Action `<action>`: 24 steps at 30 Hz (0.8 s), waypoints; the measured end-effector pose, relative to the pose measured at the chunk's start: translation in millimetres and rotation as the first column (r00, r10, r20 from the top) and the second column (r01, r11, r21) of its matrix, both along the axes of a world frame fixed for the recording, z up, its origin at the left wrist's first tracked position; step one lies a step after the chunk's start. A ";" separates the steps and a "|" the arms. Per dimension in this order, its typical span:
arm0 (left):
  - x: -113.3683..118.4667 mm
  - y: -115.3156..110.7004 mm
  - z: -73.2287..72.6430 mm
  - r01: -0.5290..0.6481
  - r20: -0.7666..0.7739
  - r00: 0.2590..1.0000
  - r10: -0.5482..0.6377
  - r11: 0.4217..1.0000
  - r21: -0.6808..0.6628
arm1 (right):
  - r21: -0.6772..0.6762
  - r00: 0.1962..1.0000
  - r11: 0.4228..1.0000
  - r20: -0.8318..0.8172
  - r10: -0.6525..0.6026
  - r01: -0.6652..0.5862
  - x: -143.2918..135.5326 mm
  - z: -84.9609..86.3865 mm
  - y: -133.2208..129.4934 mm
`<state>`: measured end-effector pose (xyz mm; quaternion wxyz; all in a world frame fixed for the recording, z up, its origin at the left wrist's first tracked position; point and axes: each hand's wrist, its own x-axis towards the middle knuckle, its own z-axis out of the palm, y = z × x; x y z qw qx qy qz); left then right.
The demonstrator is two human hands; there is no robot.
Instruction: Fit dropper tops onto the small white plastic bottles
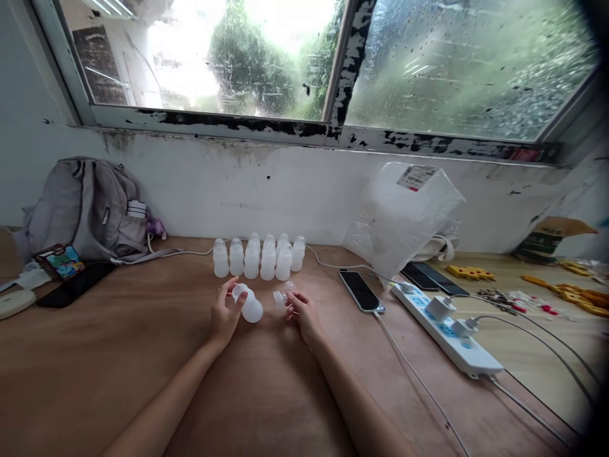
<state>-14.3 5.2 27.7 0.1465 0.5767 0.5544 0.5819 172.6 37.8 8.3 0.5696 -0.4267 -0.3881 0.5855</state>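
Observation:
Between the thumb and fingers of my left hand [227, 312] is a small frosted white bottle [252, 308], tilted with its open mouth up and to the left. My right hand [303, 312] pinches a clear plastic cap [278, 298] to the right of that bottle; the two pieces are apart. Another clear, rounded piece [288, 287] shows just behind my right fingertips, too small to make out well. Beyond both hands, several similar frosted bottles [252, 259] with clear tops stand upright in a cluster on the brown table [143, 355].
To the right lie a phone [361, 292] on a cable and a white power strip [447, 330] with plugs. A clear plastic bag [404, 216] leans on the wall. At the left sit a grey backpack [85, 209] and a dark phone [76, 284]. Yellow pieces [471, 273] lie far right.

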 end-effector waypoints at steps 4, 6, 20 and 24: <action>-5.5 -3.1 -1.5 -0.038 0.029 0.999 0.038 0.999 0.026 | -0.002 1.000 1.000 -0.003 0.001 -0.001 0.8 -2.3 1.3; -7.6 -1.9 -4.4 -0.008 -0.008 1.000 0.008 1.000 0.029 | -0.005 1.000 1.000 -0.009 -0.010 0.010 0.0 -4.2 1.3; -0.6 -3.8 -13.7 0.255 -0.379 0.879 -0.290 0.957 -0.141 | 0.149 0.999 0.988 0.012 0.045 -0.047 -6.0 12.3 -8.6; -2.2 -6.3 -8.8 0.256 -0.338 0.890 -0.305 0.949 -0.183 | 0.165 0.997 0.984 0.066 0.049 -0.060 -9.1 11.3 -9.9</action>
